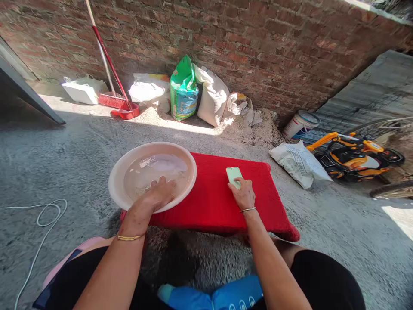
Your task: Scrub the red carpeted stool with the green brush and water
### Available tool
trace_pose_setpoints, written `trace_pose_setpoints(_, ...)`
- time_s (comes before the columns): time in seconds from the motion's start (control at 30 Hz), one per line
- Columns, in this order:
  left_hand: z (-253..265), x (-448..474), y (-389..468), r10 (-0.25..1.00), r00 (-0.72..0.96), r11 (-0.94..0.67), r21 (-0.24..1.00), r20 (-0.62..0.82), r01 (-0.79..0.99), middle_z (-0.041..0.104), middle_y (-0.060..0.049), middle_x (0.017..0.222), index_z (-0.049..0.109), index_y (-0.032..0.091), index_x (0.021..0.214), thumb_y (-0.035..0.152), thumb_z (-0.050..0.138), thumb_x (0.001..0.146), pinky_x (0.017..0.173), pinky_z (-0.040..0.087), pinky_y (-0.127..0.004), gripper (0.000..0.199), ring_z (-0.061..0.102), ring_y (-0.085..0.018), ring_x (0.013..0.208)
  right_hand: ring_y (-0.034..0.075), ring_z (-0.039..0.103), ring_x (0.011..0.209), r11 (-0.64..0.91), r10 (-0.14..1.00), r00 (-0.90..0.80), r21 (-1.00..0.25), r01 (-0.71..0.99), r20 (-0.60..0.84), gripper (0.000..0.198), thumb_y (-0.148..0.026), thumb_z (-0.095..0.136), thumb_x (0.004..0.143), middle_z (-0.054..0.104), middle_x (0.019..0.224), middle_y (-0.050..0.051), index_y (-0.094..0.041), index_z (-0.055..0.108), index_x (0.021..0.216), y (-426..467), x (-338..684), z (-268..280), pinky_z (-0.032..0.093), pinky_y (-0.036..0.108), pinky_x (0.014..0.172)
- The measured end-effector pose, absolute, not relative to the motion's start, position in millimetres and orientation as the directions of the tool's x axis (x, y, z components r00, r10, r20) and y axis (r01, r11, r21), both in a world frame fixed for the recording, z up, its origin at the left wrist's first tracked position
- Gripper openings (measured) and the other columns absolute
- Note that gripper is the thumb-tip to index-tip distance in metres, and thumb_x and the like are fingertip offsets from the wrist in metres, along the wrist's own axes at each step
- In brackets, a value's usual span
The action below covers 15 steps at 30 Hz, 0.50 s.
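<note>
Left hand (159, 193) dipped, right hand (244, 194) pinched

The right hand reached up from the bottom, pinching a pale green phone (233, 174) right of centre. The left lay in a basin (116, 185) centre-left; I couldn't tell its grip. Beneath was a red-covered counter (209, 193). Sacks (211, 101) and brick wall (258, 38) filled the top.

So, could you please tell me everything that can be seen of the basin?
The basin is wide and round, pale pinkish white, with a smooth rim; it looks like plastic. It stands upright toward the left end of the red cloth. It holds water, with bright glare on the surface. The left hand reaches over its near rim with fingers in the water; whether they touch the bottom cannot be told.
</note>
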State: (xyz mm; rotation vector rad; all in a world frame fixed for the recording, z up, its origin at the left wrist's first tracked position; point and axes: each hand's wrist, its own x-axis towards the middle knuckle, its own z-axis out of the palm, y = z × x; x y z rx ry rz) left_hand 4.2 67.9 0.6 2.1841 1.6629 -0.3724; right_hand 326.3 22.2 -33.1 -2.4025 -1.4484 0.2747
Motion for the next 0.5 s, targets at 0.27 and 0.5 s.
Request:
trace_pose_setpoints(0.27, 19, 12, 61, 0.838, 0.295, -0.256, 0.146, -0.459, 0.956, 0.057, -0.022, 0.153, 0.057, 0.017, 0.151, 0.029, 0.051, 0.098, 0.115, 0.046, -0.057, 0.054, 0.054, -0.039, 0.143, 0.022, 0.066, 0.100, -0.347, 0.936, 0.345, -0.316, 0.883, -0.063, 0.037, -0.045, 0.067, 0.097, 0.060, 0.116, 0.009, -0.028, 0.071, 0.130, 49, 304, -35, 0.047, 0.030, 0.084)
trace_pose_setpoints(0.5, 20, 14, 63, 0.804, 0.272, -0.224, 0.154, -0.529, 0.962, 0.052, -0.028, 0.157, 0.055, 0.015, 0.152, 0.025, 0.046, 0.097, 0.109, 0.050, -0.063, 0.057, 0.053, -0.044, 0.144, 0.024, 0.067, 0.107, -0.493, 0.862, 0.506, -0.275, 0.826, -0.026, 0.041, -0.046, 0.064, 0.099, 0.059, 0.120, 0.011, -0.025, 0.069, 0.133, 52, 332, -29, 0.048, 0.032, 0.087)
